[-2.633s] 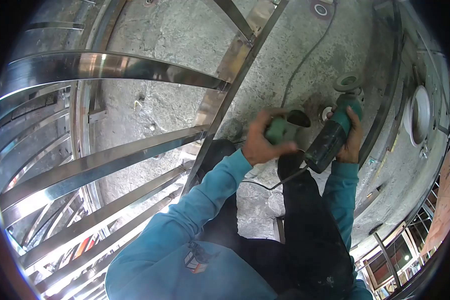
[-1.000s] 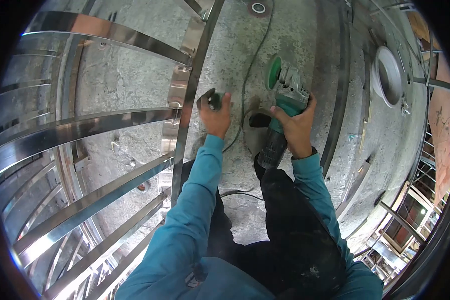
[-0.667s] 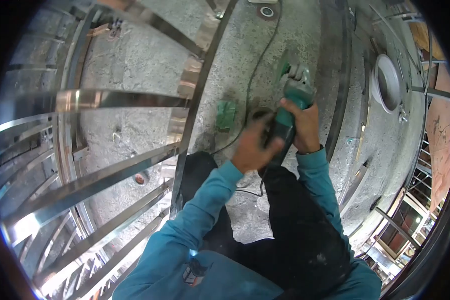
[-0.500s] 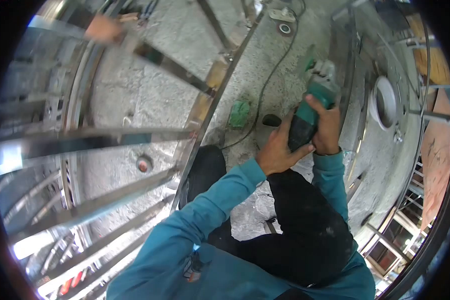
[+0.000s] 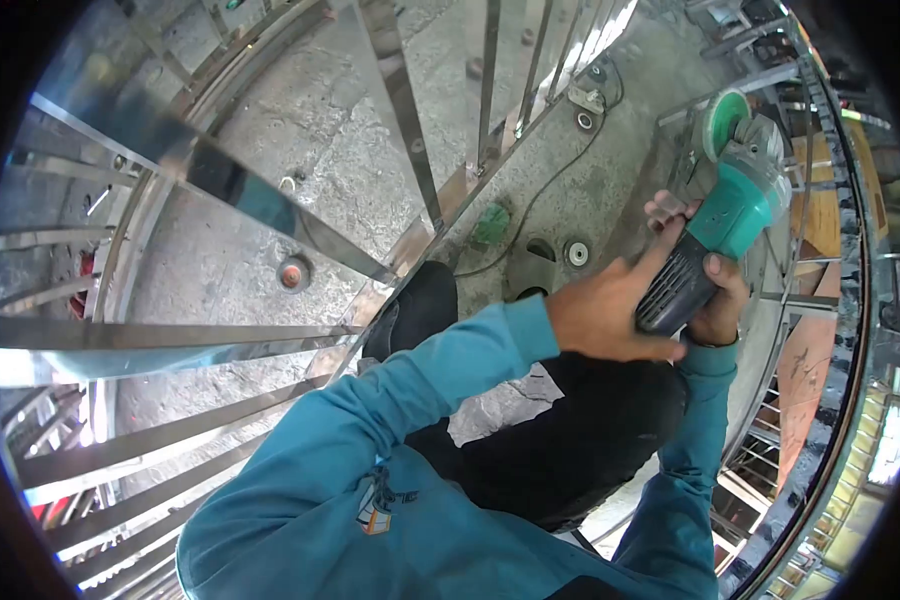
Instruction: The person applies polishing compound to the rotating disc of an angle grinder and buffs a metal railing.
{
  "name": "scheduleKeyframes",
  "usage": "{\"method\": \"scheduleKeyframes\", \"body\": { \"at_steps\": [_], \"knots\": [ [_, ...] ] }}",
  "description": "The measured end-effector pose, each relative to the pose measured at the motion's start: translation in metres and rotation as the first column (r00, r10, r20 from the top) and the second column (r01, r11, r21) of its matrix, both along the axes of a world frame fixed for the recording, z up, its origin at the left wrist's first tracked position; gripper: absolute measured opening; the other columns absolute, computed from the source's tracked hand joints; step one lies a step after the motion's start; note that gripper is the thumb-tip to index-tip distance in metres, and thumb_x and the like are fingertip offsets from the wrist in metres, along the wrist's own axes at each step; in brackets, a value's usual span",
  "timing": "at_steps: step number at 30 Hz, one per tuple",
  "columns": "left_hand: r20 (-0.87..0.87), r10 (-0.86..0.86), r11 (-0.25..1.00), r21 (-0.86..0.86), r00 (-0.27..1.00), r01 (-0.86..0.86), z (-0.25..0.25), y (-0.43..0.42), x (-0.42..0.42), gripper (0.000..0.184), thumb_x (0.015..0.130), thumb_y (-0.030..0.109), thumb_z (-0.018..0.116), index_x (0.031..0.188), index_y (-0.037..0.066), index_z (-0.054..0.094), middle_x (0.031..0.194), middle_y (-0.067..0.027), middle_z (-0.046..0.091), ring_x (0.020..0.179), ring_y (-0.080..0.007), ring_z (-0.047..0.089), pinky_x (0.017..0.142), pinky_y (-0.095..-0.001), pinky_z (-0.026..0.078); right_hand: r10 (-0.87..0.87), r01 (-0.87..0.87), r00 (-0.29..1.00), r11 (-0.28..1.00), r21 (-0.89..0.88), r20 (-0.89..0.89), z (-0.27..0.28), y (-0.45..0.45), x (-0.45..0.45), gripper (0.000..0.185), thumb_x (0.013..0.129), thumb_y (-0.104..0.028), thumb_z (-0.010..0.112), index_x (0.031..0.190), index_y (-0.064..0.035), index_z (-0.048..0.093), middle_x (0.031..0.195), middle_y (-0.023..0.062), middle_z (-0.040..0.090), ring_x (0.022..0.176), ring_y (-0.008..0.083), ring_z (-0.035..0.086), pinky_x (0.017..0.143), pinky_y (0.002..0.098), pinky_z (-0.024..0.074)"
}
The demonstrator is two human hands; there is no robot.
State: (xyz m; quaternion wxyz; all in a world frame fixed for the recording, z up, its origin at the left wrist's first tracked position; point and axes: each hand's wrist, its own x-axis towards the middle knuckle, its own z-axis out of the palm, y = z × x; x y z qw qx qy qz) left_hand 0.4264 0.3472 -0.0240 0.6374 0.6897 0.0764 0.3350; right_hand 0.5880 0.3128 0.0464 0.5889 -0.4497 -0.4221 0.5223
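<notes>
An angle grinder (image 5: 735, 215) with a teal and black body is held up in front of me on the right, tilted, its green disc (image 5: 726, 124) at the upper end. My right hand (image 5: 722, 305) wraps round the body from beneath; its thumb lies on the near side and fingertips show past the far side. My left hand (image 5: 602, 312) grips the black rear part, index finger stretched along the side and thumb under the end. To my left stands a shiny metal frame with several bars (image 5: 240, 185).
On the concrete floor lie a round disc (image 5: 577, 254), a reddish ring-shaped piece (image 5: 293, 273), a green piece (image 5: 491, 223) and a cord (image 5: 560, 170) leading to a socket block (image 5: 585, 99). A sandal (image 5: 530, 270) sits near my leg.
Both hands have moved the grinder up and to the right, and its green disc now shows clearly. My left index finger lies further along the body. The view has shifted.
</notes>
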Motion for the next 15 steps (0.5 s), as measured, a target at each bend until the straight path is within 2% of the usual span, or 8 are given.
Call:
{"method": "scheduleKeyframes", "body": {
  "at_steps": [1, 2, 4, 7, 10, 13, 14, 15],
  "knots": [
    [0.207, 0.095, 0.985, 0.125, 0.974, -0.123, -0.004, -0.009, -0.006, 0.112, 0.079, 0.041, 0.081, 0.156, 0.000, 0.010, 0.124, -0.0313, 0.055, 0.107, -0.0440, 0.062, 0.092, -0.0426, 0.051, -0.051, 0.050, 0.996, 0.999, 0.012, 0.074, 0.008, -0.001, -0.005, 0.064, 0.073, -0.026, 0.070, 0.126, 0.0016, 0.049, 0.133, 0.0294, 0.053, 0.118, 0.0399, 0.056, 0.109, 0.0463, 0.0392],
    [0.215, 0.095, 0.984, 0.125, 0.972, -0.124, -0.009, -0.011, -0.010, 0.112, 0.079, 0.041, 0.081, 0.156, 0.000, 0.010, 0.124, -0.0313, 0.055, 0.107, -0.0440, 0.062, 0.092, -0.0426, 0.051, -0.109, 0.106, 0.984, 0.994, 0.026, 0.144, 0.016, -0.004, -0.011, 0.064, 0.073, -0.024, 0.070, 0.126, 0.0024, 0.049, 0.134, 0.0294, 0.052, 0.118, 0.0402, 0.057, 0.109, 0.0466, 0.0390],
    [0.323, 0.223, 0.862, 0.375, 0.920, -0.341, -0.011, -0.016, -0.020, 0.095, 0.083, 0.030, 0.078, 0.155, 0.003, 0.021, 0.119, -0.0257, 0.058, 0.101, -0.0408, 0.063, 0.088, -0.0415, 0.052, -0.113, 0.108, 0.980, 0.993, 0.042, 0.163, 0.033, -0.004, -0.025, 0.061, 0.076, -0.024, 0.069, 0.127, 0.0025, 0.048, 0.134, 0.0282, 0.053, 0.116, 0.0393, 0.059, 0.104, 0.0460, 0.0448],
    [0.301, 0.246, 0.886, 0.315, 0.922, -0.339, -0.003, -0.015, -0.032, 0.083, 0.083, 0.020, 0.077, 0.151, 0.004, 0.033, 0.114, -0.0220, 0.060, 0.098, -0.0386, 0.063, 0.087, -0.0410, 0.053, -0.176, 0.174, 0.983, 0.984, 0.039, 0.056, 0.050, -0.004, -0.046, 0.055, 0.085, -0.031, 0.065, 0.126, 0.0016, 0.048, 0.120, 0.0220, 0.059, 0.094, 0.0289, 0.063, 0.078, 0.0381, 0.0539],
    [0.279, 0.224, 0.915, 0.270, 0.934, -0.299, 0.006, -0.015, -0.040, 0.082, 0.081, 0.018, 0.077, 0.150, 0.003, 0.035, 0.120, -0.0247, 0.059, 0.102, -0.0412, 0.062, 0.088, -0.0425, 0.053, -0.161, 0.146, 0.973, 0.984, -0.100, -0.166, 0.056, 0.002, -0.056, 0.051, 0.087, -0.036, 0.065, 0.119, -0.0002, 0.050, 0.106, 0.0168, 0.061, 0.083, 0.0251, 0.061, 0.073, 0.0354, 0.0522],
    [0.308, 0.299, 0.926, 0.136, 0.903, -0.353, -0.006, -0.020, -0.037, 0.084, 0.083, 0.019, 0.077, 0.151, 0.002, 0.030, 0.136, -0.0287, 0.052, 0.114, -0.0460, 0.058, 0.093, -0.0441, 0.050, -0.225, 0.214, 0.973, 0.962, -0.170, -0.049, 0.038, 0.010, -0.057, 0.044, 0.088, -0.037, 0.063, 0.110, -0.0013, 0.053, 0.094, 0.0141, 0.062, 0.081, 0.0249, 0.062, 0.072, 0.0339, 0.0519],
    [0.319, 0.302, 0.923, 0.138, 0.899, -0.359, -0.011, -0.019, -0.038, 0.084, 0.083, 0.019, 0.077, 0.151, 0.002, 0.030, 0.136, -0.0287, 0.052, 0.114, -0.0460, 0.058, 0.093, -0.0441, 0.050, -0.287, 0.289, 0.957, 0.933, -0.215, 0.042, 0.032, 0.012, -0.057, 0.042, 0.088, -0.037, 0.063, 0.109, -0.0012, 0.054, 0.092, 0.0141, 0.062, 0.082, 0.0252, 0.062, 0.072, 0.0339, 0.0521],
    [0.292, 0.299, 0.922, 0.156, 0.909, -0.354, -0.015, -0.018, -0.040, 0.084, 0.084, 0.023, 0.075, 0.152, 0.004, 0.029, 0.127, -0.0295, 0.055, 0.108, -0.0471, 0.059, 0.090, -0.0457, 0.050, -0.281, 0.265, 0.959, 0.935, -0.237, -0.035, 0.027, 0.013, -0.057, 0.039, 0.087, -0.034, 0.064, 0.107, -0.0009, 0.055, 0.091, 0.0138, 0.063, 0.083, 0.0257, 0.063, 0.073, 0.0347, 0.0530]
  ]
}}
